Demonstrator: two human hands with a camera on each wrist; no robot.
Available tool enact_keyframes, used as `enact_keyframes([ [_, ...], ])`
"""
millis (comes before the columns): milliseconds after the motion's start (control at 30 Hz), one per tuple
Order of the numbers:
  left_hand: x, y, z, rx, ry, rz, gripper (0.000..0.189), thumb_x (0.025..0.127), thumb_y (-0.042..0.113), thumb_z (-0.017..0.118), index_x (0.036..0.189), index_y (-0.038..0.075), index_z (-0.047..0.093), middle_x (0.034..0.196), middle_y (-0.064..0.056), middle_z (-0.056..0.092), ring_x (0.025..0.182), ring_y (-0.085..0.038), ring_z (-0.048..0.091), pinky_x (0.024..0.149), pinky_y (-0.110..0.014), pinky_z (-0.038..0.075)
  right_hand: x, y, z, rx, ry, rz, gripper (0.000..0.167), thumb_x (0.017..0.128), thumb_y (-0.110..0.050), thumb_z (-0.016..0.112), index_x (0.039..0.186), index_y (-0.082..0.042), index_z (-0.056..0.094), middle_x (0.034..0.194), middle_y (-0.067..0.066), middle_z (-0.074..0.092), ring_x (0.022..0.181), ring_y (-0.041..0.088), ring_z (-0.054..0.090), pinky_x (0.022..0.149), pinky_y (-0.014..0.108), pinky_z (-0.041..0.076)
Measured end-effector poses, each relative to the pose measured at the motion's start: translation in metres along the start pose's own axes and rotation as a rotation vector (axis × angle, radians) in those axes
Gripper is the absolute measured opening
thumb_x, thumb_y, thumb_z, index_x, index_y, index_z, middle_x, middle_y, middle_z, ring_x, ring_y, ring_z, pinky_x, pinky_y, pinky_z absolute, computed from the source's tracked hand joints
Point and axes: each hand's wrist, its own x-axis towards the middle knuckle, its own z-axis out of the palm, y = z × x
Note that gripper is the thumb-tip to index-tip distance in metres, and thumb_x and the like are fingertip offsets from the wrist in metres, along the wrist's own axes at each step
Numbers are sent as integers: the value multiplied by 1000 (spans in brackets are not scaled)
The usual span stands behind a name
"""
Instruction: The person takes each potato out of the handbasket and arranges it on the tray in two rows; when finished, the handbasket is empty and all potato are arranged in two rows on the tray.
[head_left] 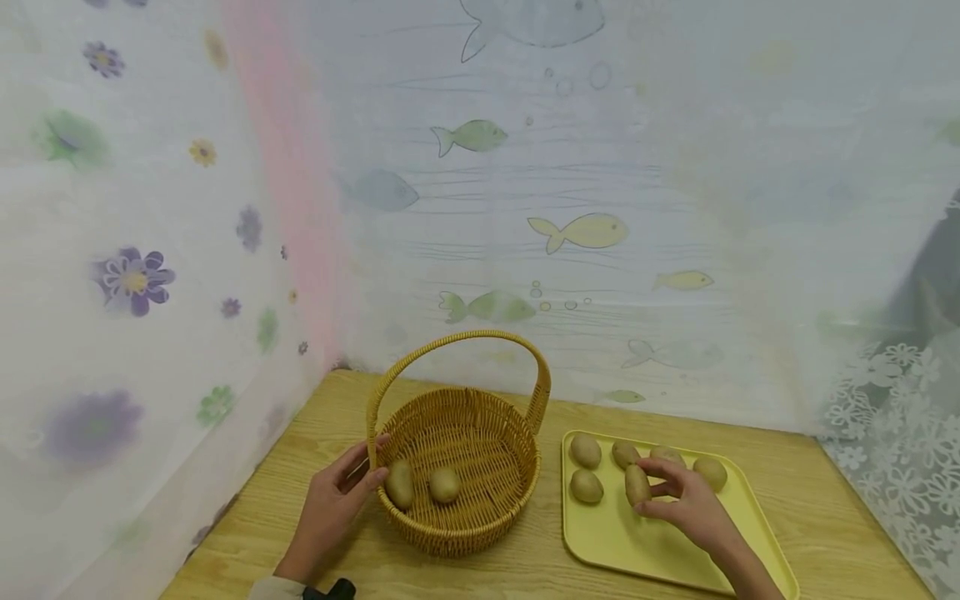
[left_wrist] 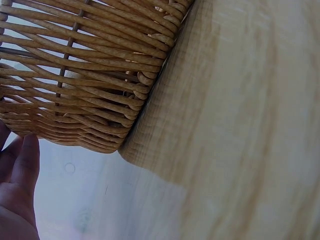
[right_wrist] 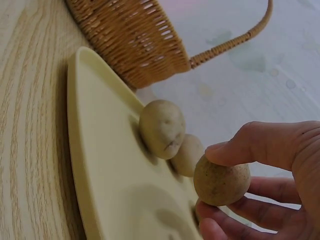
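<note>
A wicker basket (head_left: 465, 533) with a tall arched handle stands on the table; two potatoes (head_left: 445, 485) lie inside it, towards its left. My left hand (head_left: 333, 500) grips the basket's left rim at the foot of the handle, thumb on the near side and fingers behind. In the left wrist view, those fingers (left_wrist: 25, 165) meet the woven wall's edge. Over the yellow tray (head_left: 622, 546), my right hand (head_left: 690, 504) pinches a potato (right_wrist: 221, 181) between thumb and fingers, seemingly raised off the tray. Several more potatoes (head_left: 586, 486) lie along the tray's far part.
Wood-grain table (head_left: 300, 450) carries both basket and tray, with the tray to the basket's right. A pale curtain (head_left: 675, 167) printed with fish hangs behind the table's far edge. Another sheet with flowers (head_left: 135, 279) hangs along the left side, and white lace (head_left: 892, 425) at the right.
</note>
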Motion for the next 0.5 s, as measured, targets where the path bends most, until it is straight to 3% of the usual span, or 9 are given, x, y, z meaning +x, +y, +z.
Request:
enact_keyframes([
  [500,1,0,0,-4,2,12,45,102,5,68,147,7,60,146,-8,60,138,-25,51,106,-26,48,1,9,4,-64,42,29,64,85,-2,82,141,13,55,145,35,50,105,31,67,75,31,60],
])
